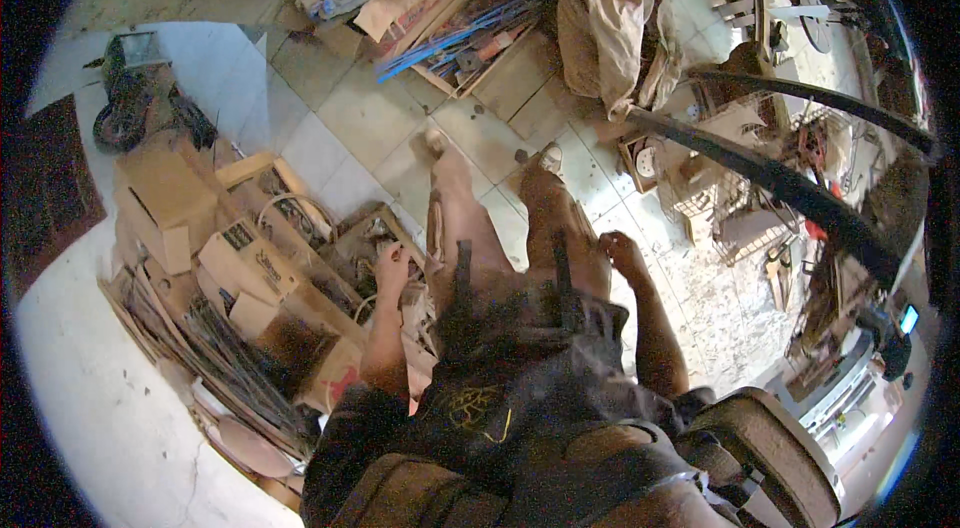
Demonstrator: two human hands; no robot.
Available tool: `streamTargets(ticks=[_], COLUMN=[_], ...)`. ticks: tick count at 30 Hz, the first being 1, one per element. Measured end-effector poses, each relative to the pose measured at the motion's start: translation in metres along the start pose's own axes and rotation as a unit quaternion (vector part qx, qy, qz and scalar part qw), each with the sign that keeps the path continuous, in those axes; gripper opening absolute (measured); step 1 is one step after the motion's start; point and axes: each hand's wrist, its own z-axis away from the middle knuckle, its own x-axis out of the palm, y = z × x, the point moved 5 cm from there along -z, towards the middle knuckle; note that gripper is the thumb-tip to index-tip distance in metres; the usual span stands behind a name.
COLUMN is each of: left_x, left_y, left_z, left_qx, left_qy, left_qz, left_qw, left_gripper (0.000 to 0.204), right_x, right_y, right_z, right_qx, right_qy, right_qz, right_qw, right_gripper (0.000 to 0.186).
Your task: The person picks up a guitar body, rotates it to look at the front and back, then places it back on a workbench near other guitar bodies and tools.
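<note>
I am standing on a pale tiled floor [350, 118], looking down my own body and legs. My left hand [392, 266] hangs beside my left thigh with its fingers curled, just above an open cardboard box of scrap [365, 238]. The clutter behind it hides whether it holds anything. My right hand [622, 250] hangs beside my right thigh, loosely closed, and nothing shows in it. Both feet [548, 160] point toward the far clutter.
Cardboard boxes [165, 193] and bundled metal rods [225, 353] are piled along the white wall at my left. Wooden boards and blue rods [470, 28] lie ahead, beside a draped tan cloth [600, 23]. Dark curved bars [790, 188] and wire racks crowd the right.
</note>
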Motion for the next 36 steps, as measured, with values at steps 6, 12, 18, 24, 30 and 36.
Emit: streamTargets(ticks=[6, 12, 18, 24, 30, 36], left_x=[-0.010, 0.011, 0.044, 0.100, 0.106, 0.102], left_y=[0.090, 0.169, 0.252, 0.282, 0.303, 0.289], left_z=[-0.132, -0.321, -0.499, -0.577, -0.574, -0.559], left_qx=[0.037, 0.189, 0.260, 0.340, 0.271, 0.359], left_qy=[-0.096, 0.000, 0.014, 0.100, 0.084, 0.139], left_qz=[-0.068, -0.248, -0.284, -0.299, -0.387, -0.357], left_qw=[0.992, 0.950, 0.923, 0.886, 0.877, 0.851], left_gripper=[0.044, 0.068, 0.088, 0.083, 0.048, 0.039], right_x=[0.051, 0.188, 0.205, 0.193, 0.184, 0.177], right_y=[-0.004, 0.024, 0.001, -0.002, -0.012, -0.021], right_z=[0.011, -0.007, -0.027, -0.043, -0.041, -0.043], right_qx=[0.054, 0.109, 0.218, 0.304, 0.359, 0.379], right_qy=[0.087, 0.111, 0.204, 0.211, 0.198, 0.191], right_qz=[0.037, 0.110, 0.116, 0.139, 0.164, 0.179], right_qw=[0.994, 0.982, 0.947, 0.919, 0.897, 0.887], right_gripper=[0.045, 0.070, 0.085, 0.087, 0.090, 0.092])
